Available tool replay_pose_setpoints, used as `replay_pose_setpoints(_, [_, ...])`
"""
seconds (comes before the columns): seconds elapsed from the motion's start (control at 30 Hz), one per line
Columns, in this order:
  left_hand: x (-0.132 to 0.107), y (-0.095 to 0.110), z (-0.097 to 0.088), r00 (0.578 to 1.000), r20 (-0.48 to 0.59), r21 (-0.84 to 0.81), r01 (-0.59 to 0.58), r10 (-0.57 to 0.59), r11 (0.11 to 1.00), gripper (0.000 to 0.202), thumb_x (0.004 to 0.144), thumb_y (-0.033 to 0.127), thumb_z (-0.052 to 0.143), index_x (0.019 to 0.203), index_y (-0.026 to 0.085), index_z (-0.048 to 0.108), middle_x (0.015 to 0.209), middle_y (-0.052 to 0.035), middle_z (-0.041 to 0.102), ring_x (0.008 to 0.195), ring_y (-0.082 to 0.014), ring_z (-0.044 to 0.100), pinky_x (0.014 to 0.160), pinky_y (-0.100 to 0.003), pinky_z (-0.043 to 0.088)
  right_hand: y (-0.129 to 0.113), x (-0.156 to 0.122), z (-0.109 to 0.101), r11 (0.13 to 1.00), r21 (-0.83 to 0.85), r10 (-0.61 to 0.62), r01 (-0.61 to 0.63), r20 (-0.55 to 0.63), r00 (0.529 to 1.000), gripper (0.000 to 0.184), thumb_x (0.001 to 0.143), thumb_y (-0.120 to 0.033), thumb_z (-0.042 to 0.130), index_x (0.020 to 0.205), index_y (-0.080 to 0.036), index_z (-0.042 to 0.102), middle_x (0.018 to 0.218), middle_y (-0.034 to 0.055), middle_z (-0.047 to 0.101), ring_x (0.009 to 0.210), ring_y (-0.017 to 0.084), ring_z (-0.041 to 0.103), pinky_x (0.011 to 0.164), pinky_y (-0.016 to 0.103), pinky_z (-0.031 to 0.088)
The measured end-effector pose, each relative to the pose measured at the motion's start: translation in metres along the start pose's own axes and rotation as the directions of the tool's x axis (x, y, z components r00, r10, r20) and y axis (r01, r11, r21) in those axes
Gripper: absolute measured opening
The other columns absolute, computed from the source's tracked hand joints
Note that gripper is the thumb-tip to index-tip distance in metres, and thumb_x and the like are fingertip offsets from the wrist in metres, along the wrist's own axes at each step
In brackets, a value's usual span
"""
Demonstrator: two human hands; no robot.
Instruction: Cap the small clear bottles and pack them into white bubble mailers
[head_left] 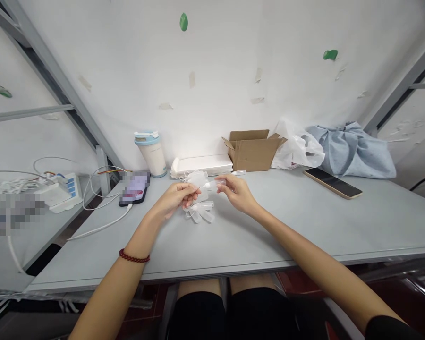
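Observation:
My right hand (235, 191) is closed in a pinch on a small clear plastic tube with a white end (211, 185), held above the table. My left hand (179, 196) is closed beside the tube's white end, its thumb and fingertips pressed together. Something thin seems to be between them, too fine to make out. Just below my hands lie several small translucent tubes and tabs (203, 212) with thin white loops. Behind the left fingertips is another bunch of translucent pieces (195, 177), partly hidden. A single clear tube (239, 173) rests near the cardboard box.
Along the wall stand a blue-lidded cup (152, 156), a stack of white sheets or envelopes (205, 165), an open cardboard box (253, 153), a white plastic bag (297, 146) and a blue cloth bag (354, 151). One phone (134, 188) lies left beside a cable, another phone (333, 183) right.

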State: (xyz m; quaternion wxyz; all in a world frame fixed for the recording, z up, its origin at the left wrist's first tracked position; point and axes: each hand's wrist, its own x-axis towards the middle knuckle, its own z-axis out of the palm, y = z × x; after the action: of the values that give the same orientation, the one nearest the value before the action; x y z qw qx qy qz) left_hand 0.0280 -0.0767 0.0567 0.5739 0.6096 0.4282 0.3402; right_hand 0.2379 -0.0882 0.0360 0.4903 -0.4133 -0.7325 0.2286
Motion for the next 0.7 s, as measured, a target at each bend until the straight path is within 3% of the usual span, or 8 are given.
replay_pose_setpoints(0.7, [0.0003, 0.0012, 0.0014, 1.000, 0.006, -0.017, 0.006, -0.006, 1.000, 0.023, 0.073, 0.036, 0.061, 0.073, 0.013, 0.063, 0.063, 0.0003, 0.054, 0.044, -0.0047, 0.039, 0.041, -0.021, 0.024, -0.0016, 0.0005, -0.0014, 0.998, 0.057, 0.029, -0.028, -0.005, 1.000, 0.017, 0.083, -0.026, 0.051, 0.096, -0.018, 0.059, 0.061, -0.0018, 0.060, 0.061, 0.013, 0.059, 0.058, 0.026, 0.042])
